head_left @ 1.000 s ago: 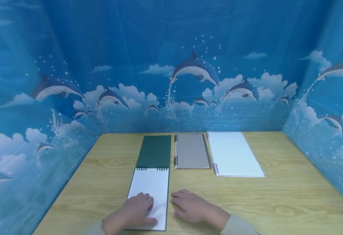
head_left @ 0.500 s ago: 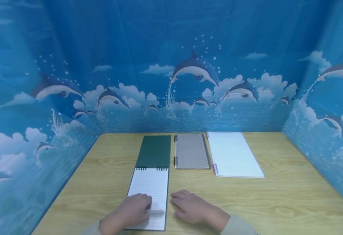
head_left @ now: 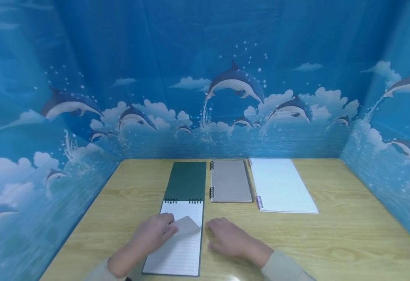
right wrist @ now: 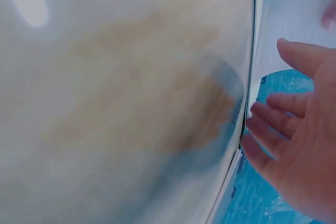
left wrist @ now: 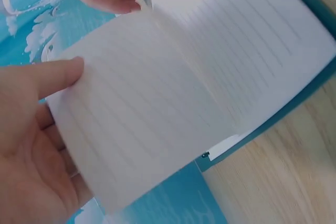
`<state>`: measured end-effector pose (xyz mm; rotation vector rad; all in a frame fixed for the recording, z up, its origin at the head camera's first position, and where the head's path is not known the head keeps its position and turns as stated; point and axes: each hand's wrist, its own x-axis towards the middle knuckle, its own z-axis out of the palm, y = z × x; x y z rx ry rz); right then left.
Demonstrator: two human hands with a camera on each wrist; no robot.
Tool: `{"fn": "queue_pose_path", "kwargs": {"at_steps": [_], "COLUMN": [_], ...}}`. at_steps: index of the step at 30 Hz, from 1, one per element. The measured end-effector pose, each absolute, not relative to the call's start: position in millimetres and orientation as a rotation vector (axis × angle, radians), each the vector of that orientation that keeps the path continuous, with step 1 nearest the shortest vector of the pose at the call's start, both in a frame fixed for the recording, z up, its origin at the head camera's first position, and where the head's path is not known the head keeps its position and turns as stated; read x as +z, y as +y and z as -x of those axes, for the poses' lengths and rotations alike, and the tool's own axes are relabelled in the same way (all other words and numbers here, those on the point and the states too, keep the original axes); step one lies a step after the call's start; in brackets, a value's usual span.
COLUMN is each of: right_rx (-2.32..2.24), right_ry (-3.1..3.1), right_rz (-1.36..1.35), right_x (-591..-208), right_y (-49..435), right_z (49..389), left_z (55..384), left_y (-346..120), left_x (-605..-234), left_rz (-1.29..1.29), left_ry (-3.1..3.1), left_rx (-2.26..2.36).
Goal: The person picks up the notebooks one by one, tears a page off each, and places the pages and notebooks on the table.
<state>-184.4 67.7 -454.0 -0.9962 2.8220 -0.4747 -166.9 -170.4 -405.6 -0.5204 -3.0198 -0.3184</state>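
Observation:
A top-bound spiral notepad (head_left: 180,259) lies on the table, its dark green cover (head_left: 185,181) turned back to the far side and lined paper showing. My left hand (head_left: 148,236) pinches a page (head_left: 186,225) between thumb and fingers, raised and bent up off the pad. In the left wrist view the lifted page (left wrist: 131,108) spreads wide, with the thumb (left wrist: 63,74) on its near face and the other fingers behind it. My right hand (head_left: 231,240) is just right of the notepad, low over the table, its fingers loosely bent and holding nothing.
Behind the hands lie a grey side-spiral notebook (head_left: 231,181) and, to its right, a larger notebook open to white lined paper (head_left: 284,185). The wooden table (head_left: 345,234) is enclosed by blue dolphin-printed curtains (head_left: 177,47) on three sides.
My left hand has moved up the notepad from its lower part, lifting a page that lay flat a second ago. The right hand has shifted only slightly beside the pad.

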Motion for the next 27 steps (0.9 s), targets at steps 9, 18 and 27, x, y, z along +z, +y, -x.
{"fn": "queue_pose_path", "kwargs": {"at_steps": [9, 18, 27], "right_rx": [-0.461, -0.535, -0.479], "right_ry": [2.879, 2.834, 2.846], "right_rz": [0.807, 0.746, 0.651], "right_x": [-455, -457, -463], "right_y": [58, 49, 35], "right_z": [230, 253, 260], "left_z": [175, 180, 183], "left_y": [-173, -176, -182], "left_x": [-397, -397, -399], "left_rz": [0.309, 0.287, 0.221], "left_ry": [-2.941, -2.824, -2.784], "left_rx": [-0.371, -0.437, -0.557]}}
